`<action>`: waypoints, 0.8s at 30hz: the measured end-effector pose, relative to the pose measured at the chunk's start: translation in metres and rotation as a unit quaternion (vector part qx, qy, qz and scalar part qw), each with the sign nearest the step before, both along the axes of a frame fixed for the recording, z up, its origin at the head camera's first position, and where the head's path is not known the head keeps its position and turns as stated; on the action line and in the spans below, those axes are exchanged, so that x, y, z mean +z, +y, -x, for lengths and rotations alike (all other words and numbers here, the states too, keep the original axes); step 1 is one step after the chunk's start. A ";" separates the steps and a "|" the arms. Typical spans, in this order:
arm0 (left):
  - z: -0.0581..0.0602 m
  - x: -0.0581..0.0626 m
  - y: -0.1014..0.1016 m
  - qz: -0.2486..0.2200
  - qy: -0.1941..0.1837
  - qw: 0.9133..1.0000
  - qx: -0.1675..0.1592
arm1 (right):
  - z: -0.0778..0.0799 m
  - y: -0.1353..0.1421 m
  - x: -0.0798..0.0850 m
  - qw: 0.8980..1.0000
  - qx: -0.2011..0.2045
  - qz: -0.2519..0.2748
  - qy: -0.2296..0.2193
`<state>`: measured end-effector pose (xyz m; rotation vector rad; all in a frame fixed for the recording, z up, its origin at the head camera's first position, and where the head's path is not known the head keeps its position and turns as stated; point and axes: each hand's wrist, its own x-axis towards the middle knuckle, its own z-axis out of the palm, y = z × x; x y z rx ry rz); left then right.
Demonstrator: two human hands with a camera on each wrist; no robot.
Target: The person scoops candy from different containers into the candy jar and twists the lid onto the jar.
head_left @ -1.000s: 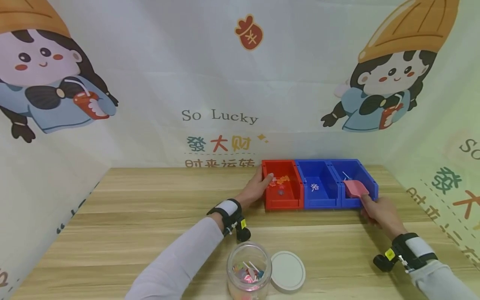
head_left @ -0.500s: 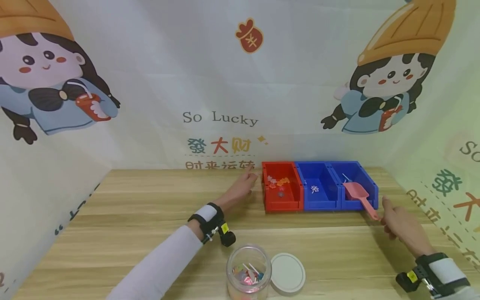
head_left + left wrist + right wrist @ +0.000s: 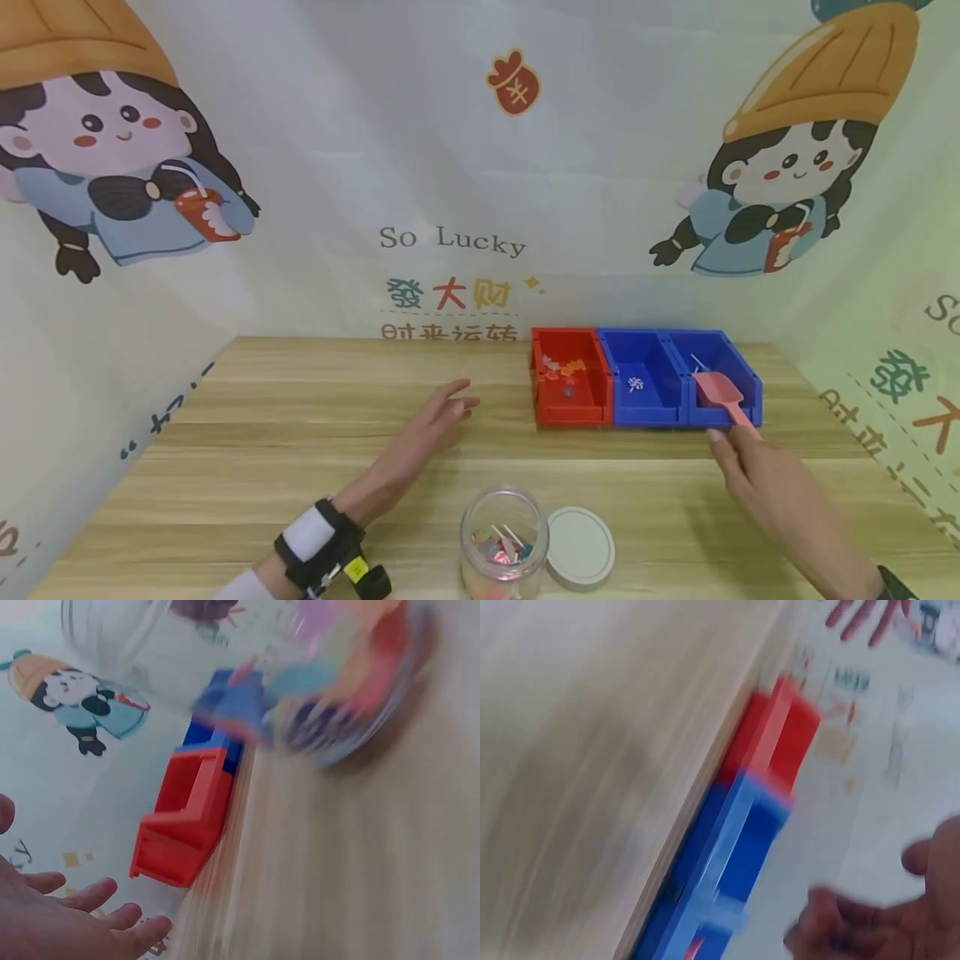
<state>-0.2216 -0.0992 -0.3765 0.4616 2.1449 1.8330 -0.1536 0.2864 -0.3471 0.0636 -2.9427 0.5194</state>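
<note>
My left hand [image 3: 416, 446] is in the air over the table, left of the red bin [image 3: 573, 415], fingers loosely spread and holding nothing. Its fingers also show at the lower left of the left wrist view. In front of the blue bins, my right hand [image 3: 780, 492] has loosely bent fingers with nothing in them. Just beyond it, a pink scoop [image 3: 718, 388] rests in the right blue bin [image 3: 723, 417], its handle poking out over the front rim. A white stick shows behind the scoop. Orange and pink candies [image 3: 562, 368] lie in the red bin.
The middle blue bin [image 3: 648, 414] holds a small white swirl candy [image 3: 636, 384]. Nearer stands a clear jar [image 3: 504, 533] of mixed candies, uncovered, with a white lid [image 3: 581, 547] beside it. A printed cloth [image 3: 450, 167] hangs behind the wooden table [image 3: 315, 375].
My left hand has let go of the red bin and moved left and nearer. The right hand has released the scoop, leaving it in the right blue bin, and drawn back.
</note>
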 end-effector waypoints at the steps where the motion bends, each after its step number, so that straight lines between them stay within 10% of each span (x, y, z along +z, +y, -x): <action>1: -0.010 0.000 -0.003 0.003 0.006 1.000 -0.003 | -0.002 -0.010 -0.002 1.000 0.022 -0.001 0.003; 10: -0.077 -0.013 -0.016 0.015 0.068 0.996 -0.055 | -0.015 -0.071 -0.015 0.970 0.214 -0.021 -0.110; 16: -0.088 -0.026 -0.009 -0.022 0.080 0.991 -0.105 | -0.015 -0.092 -0.030 0.946 0.277 -0.034 -0.163; 24: -0.091 -0.032 0.008 -0.020 -0.011 0.994 -0.108 | -0.014 -0.100 -0.046 0.921 0.323 -0.045 -0.214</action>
